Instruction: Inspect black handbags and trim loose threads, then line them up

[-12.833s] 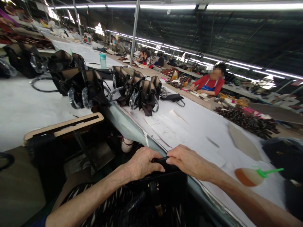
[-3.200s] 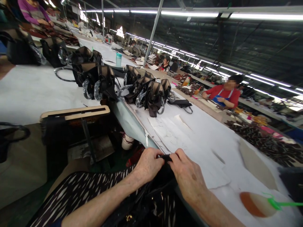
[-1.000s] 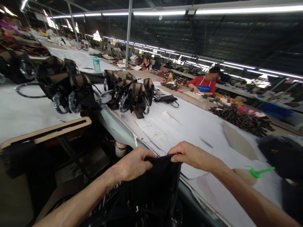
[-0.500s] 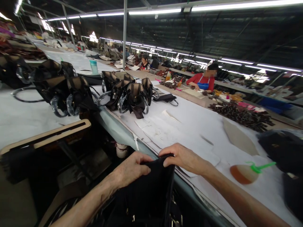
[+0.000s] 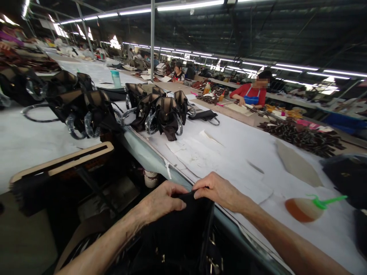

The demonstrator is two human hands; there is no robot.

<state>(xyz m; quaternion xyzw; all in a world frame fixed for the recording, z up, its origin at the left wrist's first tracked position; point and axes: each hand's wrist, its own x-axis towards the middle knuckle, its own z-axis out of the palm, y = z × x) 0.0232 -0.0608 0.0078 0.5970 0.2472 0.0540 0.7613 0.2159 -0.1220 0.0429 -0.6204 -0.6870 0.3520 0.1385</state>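
A black bag (image 5: 174, 233) with small gold-coloured metal fittings is held up at the near edge of the table, its lower part running out of view at the bottom. My left hand (image 5: 164, 198) pinches its top edge between thumb and fingers. Close beside it, my right hand (image 5: 216, 191) grips the same edge near the corner. Both hands are closed, with the fingertips only a little apart. The inside of the bag is hidden from me.
Several black bags with plastic-wrapped handles (image 5: 166, 118) stand on the white-covered table (image 5: 229, 152). A squeeze bottle of amber liquid (image 5: 304, 209) lies at the right. A slotted wooden-topped stand (image 5: 80, 158) is at the left. A co-worker in red (image 5: 250, 93) sits across the table.
My right hand has shifted slightly left along the bag's top edge, closer to my left hand. The whole view has turned a little to the left.
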